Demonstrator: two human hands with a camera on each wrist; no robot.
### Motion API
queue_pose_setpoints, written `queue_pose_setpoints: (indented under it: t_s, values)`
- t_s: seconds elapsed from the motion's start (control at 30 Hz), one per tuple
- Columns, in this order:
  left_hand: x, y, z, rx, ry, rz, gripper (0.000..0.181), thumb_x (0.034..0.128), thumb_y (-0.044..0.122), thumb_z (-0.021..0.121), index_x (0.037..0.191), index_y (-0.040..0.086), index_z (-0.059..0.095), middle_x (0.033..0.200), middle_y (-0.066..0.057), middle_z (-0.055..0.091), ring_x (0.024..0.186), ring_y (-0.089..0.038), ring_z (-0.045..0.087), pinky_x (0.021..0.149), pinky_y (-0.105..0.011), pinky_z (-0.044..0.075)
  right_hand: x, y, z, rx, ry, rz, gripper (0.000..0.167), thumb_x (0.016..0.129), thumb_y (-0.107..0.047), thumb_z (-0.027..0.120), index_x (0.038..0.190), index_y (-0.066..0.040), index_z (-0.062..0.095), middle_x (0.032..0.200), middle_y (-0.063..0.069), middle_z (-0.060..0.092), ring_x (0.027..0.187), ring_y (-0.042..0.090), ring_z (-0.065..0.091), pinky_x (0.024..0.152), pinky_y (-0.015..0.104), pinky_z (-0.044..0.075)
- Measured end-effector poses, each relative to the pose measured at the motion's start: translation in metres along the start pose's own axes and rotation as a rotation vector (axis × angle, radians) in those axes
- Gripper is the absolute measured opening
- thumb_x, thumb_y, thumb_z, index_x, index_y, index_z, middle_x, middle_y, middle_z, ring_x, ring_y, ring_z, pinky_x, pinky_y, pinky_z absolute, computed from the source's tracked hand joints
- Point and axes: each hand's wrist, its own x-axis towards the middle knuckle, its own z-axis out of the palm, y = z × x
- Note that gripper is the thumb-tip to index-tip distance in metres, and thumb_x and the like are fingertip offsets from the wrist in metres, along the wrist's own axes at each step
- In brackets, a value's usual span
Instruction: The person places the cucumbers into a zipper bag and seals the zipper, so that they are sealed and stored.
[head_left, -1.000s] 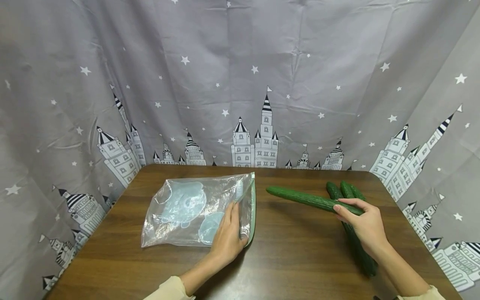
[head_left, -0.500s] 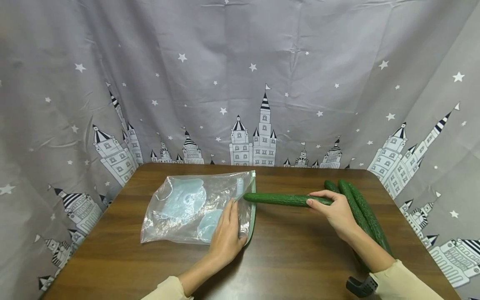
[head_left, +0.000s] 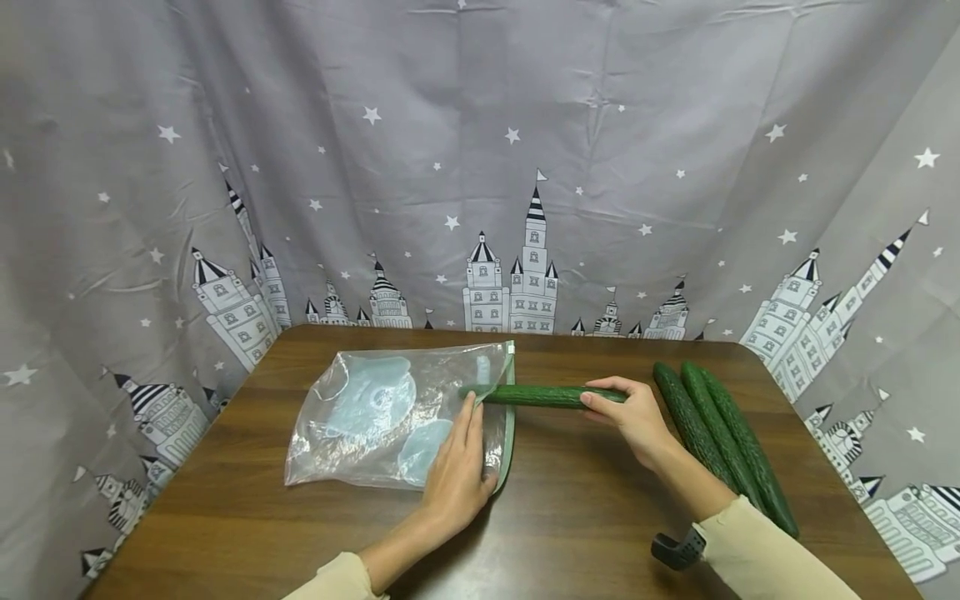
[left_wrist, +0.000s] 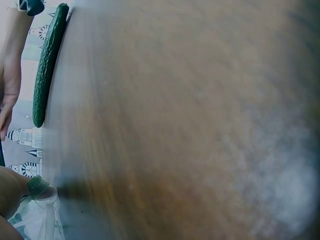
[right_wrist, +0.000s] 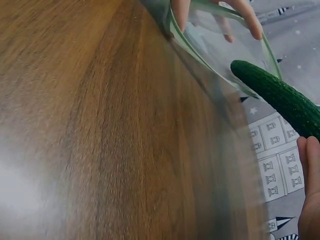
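Note:
A clear zipper bag [head_left: 442, 362] with pale blue printed shapes lies at the table's left middle, its green-edged mouth facing right. My left hand [head_left: 455, 471] holds the bag by that mouth; in the right wrist view the green rim [right_wrist: 272, 55] stands parted around its fingers. My right hand [head_left: 637, 421] grips one end of a long green cucumber [head_left: 547, 397], held nearly level. The cucumber's far tip is inside the bag's mouth, just above my left fingertips. Three more cucumbers [head_left: 693, 421] lie side by side at the right; one cucumber [left_wrist: 46, 70] shows in the left wrist view.
A brown wooden table [head_left: 555, 533] carries everything. Behind and beside it hangs a grey curtain [head_left: 375, 183] with stars and castles. A black band [head_left: 678, 550] sits at my right wrist, near the cuff of a cream sleeve [head_left: 765, 550].
My right hand has carried the cucumber left, away from the other three, and its tip has entered the bag's mouth. My left hand has stayed at the bag's edge.

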Motion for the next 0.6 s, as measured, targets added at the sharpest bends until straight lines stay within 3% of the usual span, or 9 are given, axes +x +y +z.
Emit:
queue_pose_setpoints:
  t_s: [0.5, 0.6]
  values:
    - [-0.001, 0.002, 0.002, 0.038, -0.008, 0.03, 0.113, 0.0699, 0.008, 0.095, 0.159, -0.004, 0.027, 0.169, -0.017, 0.018, 0.135, -0.042, 0.049, 0.1, -0.067, 0.047, 0.022, 0.013, 0.034, 0.121, -0.029, 0.07, 0.034, 0.097, 0.005, 0.068, 0.125, 0.021, 0.058, 0.118, 0.021, 0.06, 0.095, 0.025, 0.071, 0.089, 0.04, 0.06]
    - [-0.002, 0.0, 0.002, 0.022, 0.001, 0.037, 0.113, 0.0687, 0.007, 0.095, 0.159, -0.005, 0.028, 0.169, -0.02, 0.017, 0.127, -0.043, 0.055, 0.099, -0.067, 0.048, 0.025, 0.013, 0.044, 0.127, -0.03, 0.069, 0.033, 0.097, 0.005, 0.068, 0.125, 0.021, 0.059, 0.117, 0.021, 0.06, 0.094, 0.025, 0.072, 0.089, 0.04, 0.06]
